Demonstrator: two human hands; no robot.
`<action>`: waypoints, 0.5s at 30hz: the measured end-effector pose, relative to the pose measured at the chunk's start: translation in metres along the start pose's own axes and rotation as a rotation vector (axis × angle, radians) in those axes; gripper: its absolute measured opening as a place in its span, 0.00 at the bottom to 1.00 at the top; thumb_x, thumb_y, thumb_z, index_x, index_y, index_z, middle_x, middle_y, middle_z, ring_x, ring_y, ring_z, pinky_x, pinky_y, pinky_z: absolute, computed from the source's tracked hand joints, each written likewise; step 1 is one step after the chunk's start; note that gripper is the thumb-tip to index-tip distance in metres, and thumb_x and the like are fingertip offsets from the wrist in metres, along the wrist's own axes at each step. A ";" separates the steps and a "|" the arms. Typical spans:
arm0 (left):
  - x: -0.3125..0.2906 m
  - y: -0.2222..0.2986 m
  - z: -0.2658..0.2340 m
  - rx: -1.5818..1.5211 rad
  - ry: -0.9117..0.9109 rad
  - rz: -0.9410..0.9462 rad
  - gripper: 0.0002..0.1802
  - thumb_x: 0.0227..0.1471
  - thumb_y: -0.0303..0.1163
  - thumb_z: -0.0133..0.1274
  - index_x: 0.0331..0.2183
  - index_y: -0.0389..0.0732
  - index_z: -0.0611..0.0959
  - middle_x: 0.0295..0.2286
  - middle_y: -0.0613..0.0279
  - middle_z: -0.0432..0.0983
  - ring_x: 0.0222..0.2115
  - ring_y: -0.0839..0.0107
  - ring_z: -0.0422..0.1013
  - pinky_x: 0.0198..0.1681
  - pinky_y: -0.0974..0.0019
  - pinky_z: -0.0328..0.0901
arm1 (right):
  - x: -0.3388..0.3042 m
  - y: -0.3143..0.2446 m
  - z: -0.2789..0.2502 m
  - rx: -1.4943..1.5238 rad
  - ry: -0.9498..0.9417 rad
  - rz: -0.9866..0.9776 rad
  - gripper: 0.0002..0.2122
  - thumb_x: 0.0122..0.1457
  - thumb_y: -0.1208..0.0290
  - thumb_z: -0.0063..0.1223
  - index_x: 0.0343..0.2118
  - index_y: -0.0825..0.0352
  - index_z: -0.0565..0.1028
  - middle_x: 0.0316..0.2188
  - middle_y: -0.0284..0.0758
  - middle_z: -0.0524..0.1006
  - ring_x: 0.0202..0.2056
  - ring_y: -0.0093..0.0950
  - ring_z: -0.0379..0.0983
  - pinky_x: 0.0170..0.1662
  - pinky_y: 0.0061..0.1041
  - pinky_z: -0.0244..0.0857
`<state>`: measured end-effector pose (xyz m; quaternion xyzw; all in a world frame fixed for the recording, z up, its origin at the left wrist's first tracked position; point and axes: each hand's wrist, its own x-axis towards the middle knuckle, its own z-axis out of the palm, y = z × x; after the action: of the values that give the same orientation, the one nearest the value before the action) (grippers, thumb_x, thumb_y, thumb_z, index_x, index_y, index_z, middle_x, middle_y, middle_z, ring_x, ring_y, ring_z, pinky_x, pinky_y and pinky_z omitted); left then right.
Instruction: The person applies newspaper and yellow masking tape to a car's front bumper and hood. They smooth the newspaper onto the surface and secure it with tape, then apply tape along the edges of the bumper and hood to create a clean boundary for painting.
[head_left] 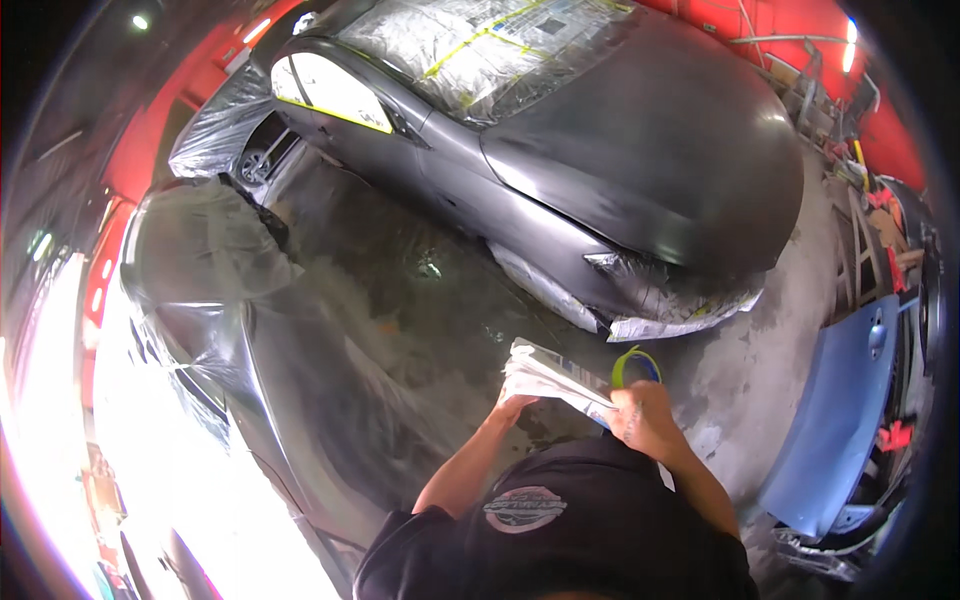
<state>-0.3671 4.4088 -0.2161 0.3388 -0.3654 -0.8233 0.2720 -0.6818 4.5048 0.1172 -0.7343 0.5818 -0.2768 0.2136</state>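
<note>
Shirt emblem: the black cloth shirt (640, 515) bears a pale grey oval emblem (525, 510) with a band of lettering across its middle; the characters are blurred.
Folded paper: the flat, folded bundle of white paper (555, 378) carries blue and dark patches that look like print, too small to read.
Windshield masking: the translucent, wrinkled plastic sheeting with yellow tape lines (480, 75) shows a bluish patch (552, 25) near its top, perhaps print, too small to make out.
Right hand: the right hand (640, 408) has small dark marks near the wrist; whether they are lettering cannot be told.
</note>
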 end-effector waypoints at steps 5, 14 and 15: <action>0.006 0.014 0.035 0.000 0.166 0.276 0.60 0.53 0.55 0.64 0.71 0.48 0.43 0.63 0.54 0.60 0.64 0.55 0.58 0.65 0.44 0.59 | 0.034 0.042 -0.015 0.003 -0.163 -0.165 0.07 0.49 0.68 0.60 0.21 0.64 0.77 0.19 0.41 0.77 0.24 0.44 0.77 0.30 0.43 0.69; -0.027 0.089 0.100 0.152 0.347 0.507 0.69 0.44 0.47 0.74 0.71 0.42 0.44 0.59 0.54 0.65 0.61 0.62 0.63 0.64 0.53 0.60 | 0.079 0.071 -0.004 0.019 -0.340 -0.230 0.05 0.50 0.69 0.59 0.22 0.61 0.78 0.19 0.39 0.78 0.25 0.42 0.78 0.31 0.42 0.70; -0.032 0.098 0.101 0.290 0.411 0.432 0.68 0.43 0.45 0.75 0.71 0.41 0.46 0.58 0.54 0.67 0.60 0.63 0.64 0.63 0.55 0.60 | 0.085 0.074 0.002 0.016 -0.368 -0.245 0.05 0.50 0.68 0.59 0.22 0.62 0.77 0.19 0.39 0.78 0.26 0.42 0.78 0.32 0.42 0.70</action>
<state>-0.4040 4.4156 -0.0765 0.4475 -0.4797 -0.6004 0.4573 -0.7208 4.4053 0.0816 -0.8360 0.4371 -0.1665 0.2870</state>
